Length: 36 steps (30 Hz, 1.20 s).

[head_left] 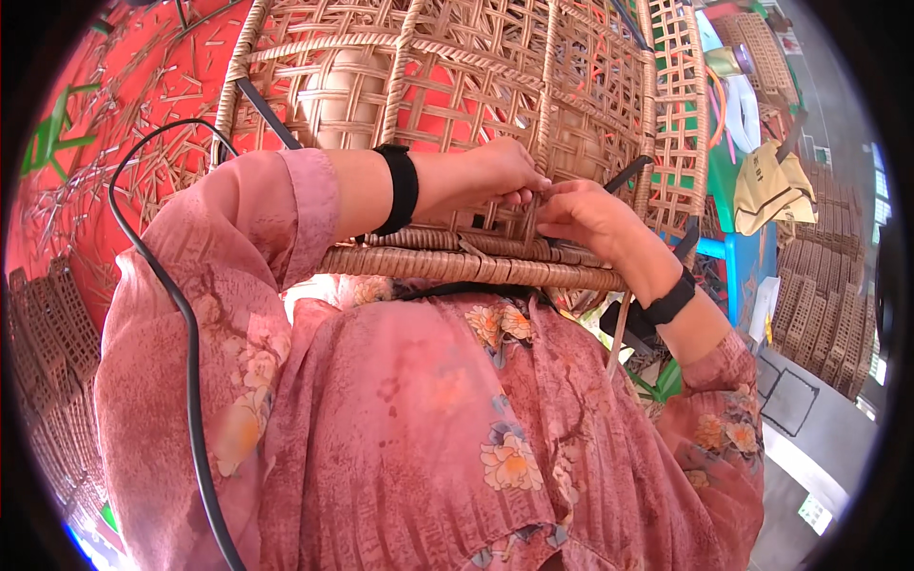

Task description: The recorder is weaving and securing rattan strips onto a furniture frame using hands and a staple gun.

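A large openwork piece of woven rattan (466,57) lies in front of my body, with a wrapped rim bar (486,269) along its near side. My left hand (503,173) rests over the weave, its fingers curled and thumb and forefinger pinched on a thin rattan strand (530,225). Close against it on the right, my right hand (586,215) has its fingertips pressed together at the same strand. The fingertips of both hands nearly meet beside a wrapped upright rib (545,105). Exactly how the strand passes between the right fingers is partly hidden.
Cane scraps litter the red floor (162,90) at the left, near a green stool (59,133). A black cable (190,324) runs down over my left sleeve. At the right are a blue stool (747,262), a yellowish bag (776,190) and stacked woven pieces (824,324).
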Available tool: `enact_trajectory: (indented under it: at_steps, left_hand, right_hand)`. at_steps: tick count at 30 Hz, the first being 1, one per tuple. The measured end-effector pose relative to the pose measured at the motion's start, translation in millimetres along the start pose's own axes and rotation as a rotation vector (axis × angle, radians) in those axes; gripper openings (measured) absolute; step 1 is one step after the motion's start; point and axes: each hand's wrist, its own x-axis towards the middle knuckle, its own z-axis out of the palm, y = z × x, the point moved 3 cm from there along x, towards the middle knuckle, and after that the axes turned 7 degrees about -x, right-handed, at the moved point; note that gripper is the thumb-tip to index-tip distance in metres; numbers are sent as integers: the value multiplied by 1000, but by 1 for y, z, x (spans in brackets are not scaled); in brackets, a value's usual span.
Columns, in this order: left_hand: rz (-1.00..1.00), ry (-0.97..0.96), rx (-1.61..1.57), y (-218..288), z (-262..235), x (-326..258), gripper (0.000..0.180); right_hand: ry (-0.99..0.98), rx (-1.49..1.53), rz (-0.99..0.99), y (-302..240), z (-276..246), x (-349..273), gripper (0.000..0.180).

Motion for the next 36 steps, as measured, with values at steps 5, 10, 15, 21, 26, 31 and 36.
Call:
enact_trajectory:
  at_steps: [5, 10, 15, 21, 26, 31, 36]
  left_hand:
    - [-47, 10, 133, 2, -1, 7, 21]
    - [-122, 42, 287, -1, -2, 22, 21]
    - [-118, 28, 325, 4, -1, 20, 22]
    - [-134, 28, 258, 3, -2, 17, 20]
    - [-137, 11, 209, 0, -1, 21, 20]
    - [2, 41, 374, 2, 1, 18, 20]
    - [-89, 55, 211, -3, 3, 21, 21]
  right_hand:
    - [101, 34, 16, -2, 5, -2, 13]
    - [132, -43, 18, -7, 9, -1, 13]
    - [105, -6, 40, -3, 4, 6, 11]
    - [81, 7, 62, 0, 6, 10, 12]
    - [119, -13, 73, -1, 12, 8, 19]
    - [35, -54, 53, -2, 16, 8, 24]
    - [-5, 7, 35, 4, 14, 10, 24]
